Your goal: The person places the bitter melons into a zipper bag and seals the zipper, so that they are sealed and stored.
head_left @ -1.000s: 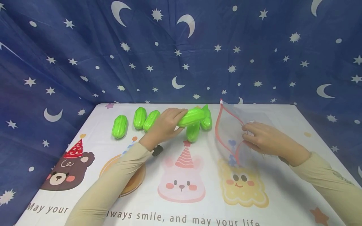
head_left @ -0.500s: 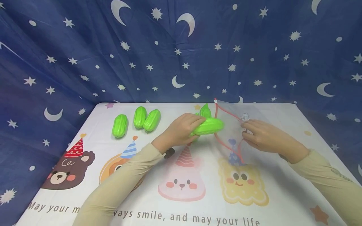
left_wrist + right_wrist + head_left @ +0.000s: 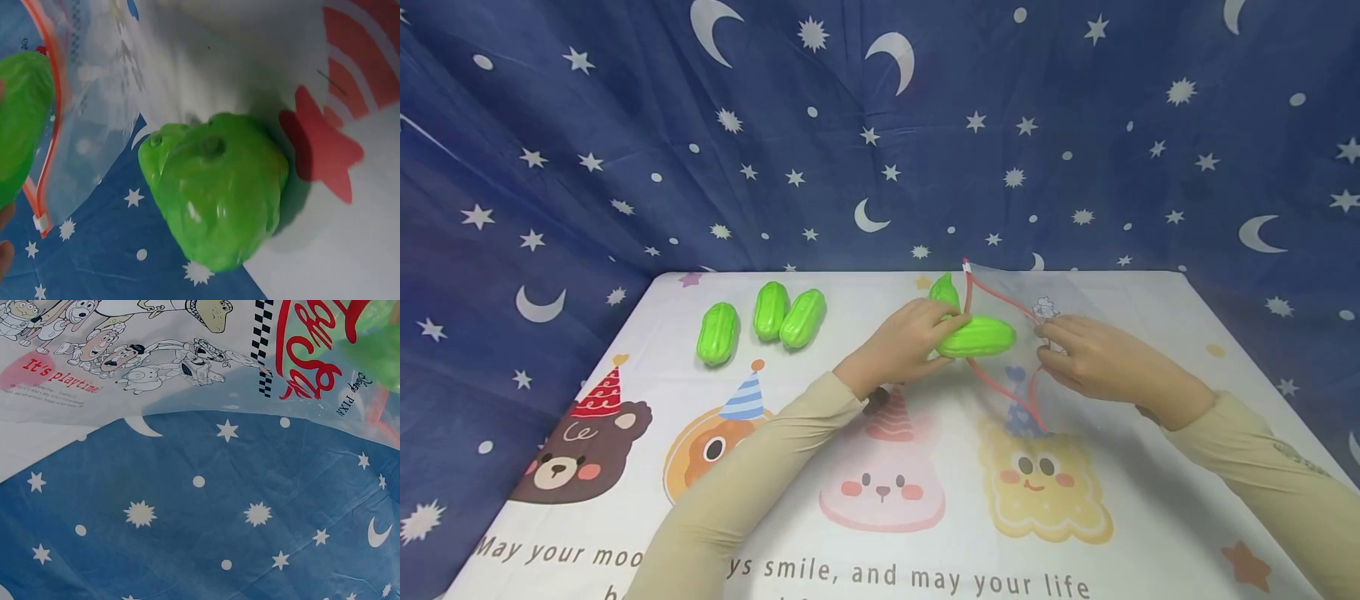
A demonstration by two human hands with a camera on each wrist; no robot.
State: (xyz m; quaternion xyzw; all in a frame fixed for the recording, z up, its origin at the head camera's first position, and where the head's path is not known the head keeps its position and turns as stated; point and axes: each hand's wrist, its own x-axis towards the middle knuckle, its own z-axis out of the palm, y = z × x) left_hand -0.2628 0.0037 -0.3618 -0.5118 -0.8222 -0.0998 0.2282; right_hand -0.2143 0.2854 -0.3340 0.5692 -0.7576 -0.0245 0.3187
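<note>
My left hand (image 3: 906, 346) grips a green ribbed toy vegetable (image 3: 981, 336) by its left end. The toy's other end lies across the open mouth of a clear zip bag (image 3: 1000, 379) with a red zip edge. At the mouth's right side, my right hand (image 3: 1090, 357) pinches the bag's edge. Behind my left hand another green toy (image 3: 944, 290) is partly hidden. The left wrist view shows two green toys (image 3: 219, 194) close together on the cloth, and the held toy (image 3: 22, 125) by the zip. Only the printed bag (image 3: 187, 362) shows in the right wrist view, without the hand.
Three more green toys stand apart at the left: one alone (image 3: 718, 333), then a pair side by side (image 3: 771, 311). A white cloth (image 3: 820, 483) printed with cartoon animals covers the table. A blue star-and-moon curtain (image 3: 790, 100) hangs behind.
My left hand has moved right with the green toy, bringing it from above the other toys to the bag's mouth. The bag's left edge has shifted slightly left; my right hand has barely moved.
</note>
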